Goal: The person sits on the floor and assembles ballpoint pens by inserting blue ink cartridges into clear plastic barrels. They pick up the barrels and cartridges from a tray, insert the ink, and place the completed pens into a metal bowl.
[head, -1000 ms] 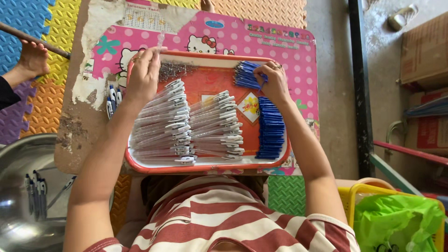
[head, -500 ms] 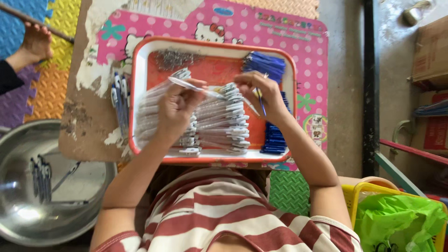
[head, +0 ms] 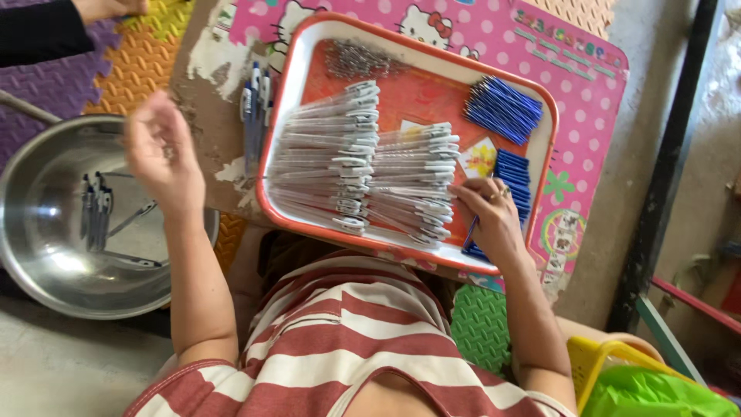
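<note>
Pen refills, thin blue sticks [head: 515, 179], lie bundled at the orange tray's [head: 309, 220] right edge; the right hand [head: 494, 220] pinches one there. Clear pen barrels [head: 363, 166] fill the tray's middle in two overlapping rows. Left hand [head: 158, 150], fingers loosely spread and holding nothing, hovers over the steel bowl's [head: 46, 262] rim, beyond the tray's left edge. Finished pens [head: 96, 216] inside the bowl look blurred.

I see an orange-red tray [head: 287, 100] holding clear pen barrels [head: 332, 154] and blue refills [head: 503, 108], on a pink polka-dotted board [head: 571, 85]; silver bowl [head: 46, 255]; red-and-white striped shirt [head: 347, 340].
</note>
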